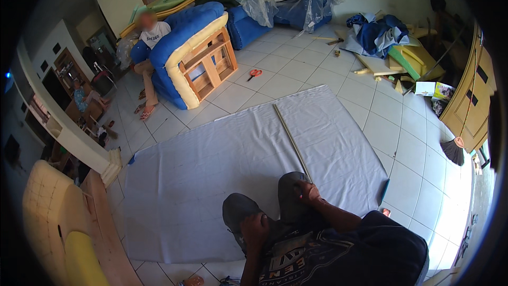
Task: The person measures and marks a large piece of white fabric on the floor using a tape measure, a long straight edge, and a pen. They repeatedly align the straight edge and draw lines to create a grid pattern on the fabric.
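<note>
A large sheet of pale grey fabric (201,180) is spread over the floor, and I am sitting low at its near side with both knees up. My left hand (255,229) rests on my left knee, its fingers curled in and nothing visible in them. On my right knee lies my right hand (309,191), closed around a small thing with a reddish tip; its kind is too small to make out. A long, thin straight rod (290,136) lies on the fabric, its near end reaching the right hand's knee. I cannot tell whether the hand touches it.
Orange-handled scissors (255,74) lie on the tiles beyond the fabric. A blue sofa frame (185,47) stands tipped, a seated person (153,34) behind it. Foam and blue cloth scraps (378,37) are heaped far right; a hammer (335,41) lies nearby. A broom (454,151) leans right.
</note>
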The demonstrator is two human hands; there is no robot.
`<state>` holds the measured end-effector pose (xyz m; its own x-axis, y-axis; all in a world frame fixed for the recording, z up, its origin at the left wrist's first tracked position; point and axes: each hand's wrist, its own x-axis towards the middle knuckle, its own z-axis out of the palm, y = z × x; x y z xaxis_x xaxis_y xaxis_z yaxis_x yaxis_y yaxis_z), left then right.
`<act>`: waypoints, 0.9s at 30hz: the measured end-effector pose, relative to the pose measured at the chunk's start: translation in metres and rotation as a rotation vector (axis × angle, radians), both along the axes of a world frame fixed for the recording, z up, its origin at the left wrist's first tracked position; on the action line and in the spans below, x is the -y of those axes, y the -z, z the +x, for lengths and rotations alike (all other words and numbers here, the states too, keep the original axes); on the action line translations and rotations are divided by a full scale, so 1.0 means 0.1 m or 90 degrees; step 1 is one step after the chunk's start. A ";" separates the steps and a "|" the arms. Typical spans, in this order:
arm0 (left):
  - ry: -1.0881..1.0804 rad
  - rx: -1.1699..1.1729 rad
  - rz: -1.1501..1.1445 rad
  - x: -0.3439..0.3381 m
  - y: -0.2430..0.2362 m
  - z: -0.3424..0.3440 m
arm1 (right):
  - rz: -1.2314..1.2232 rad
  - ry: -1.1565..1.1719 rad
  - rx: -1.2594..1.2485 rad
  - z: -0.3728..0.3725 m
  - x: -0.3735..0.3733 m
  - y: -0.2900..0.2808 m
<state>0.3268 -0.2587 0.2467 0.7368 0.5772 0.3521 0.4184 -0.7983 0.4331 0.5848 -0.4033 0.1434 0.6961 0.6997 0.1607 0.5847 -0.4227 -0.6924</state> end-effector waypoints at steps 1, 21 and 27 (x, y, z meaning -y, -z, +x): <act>0.004 -0.014 -0.004 0.01 -0.01 0.00 | 0.052 0.094 -0.050 0.07 0.02 0.09; -0.126 -0.171 0.108 0.21 -0.10 -0.43 | -0.336 0.373 -0.202 0.06 0.87 1.23; -0.129 -0.193 0.083 0.12 -0.07 -0.24 | -0.341 0.491 -0.256 0.36 1.57 1.18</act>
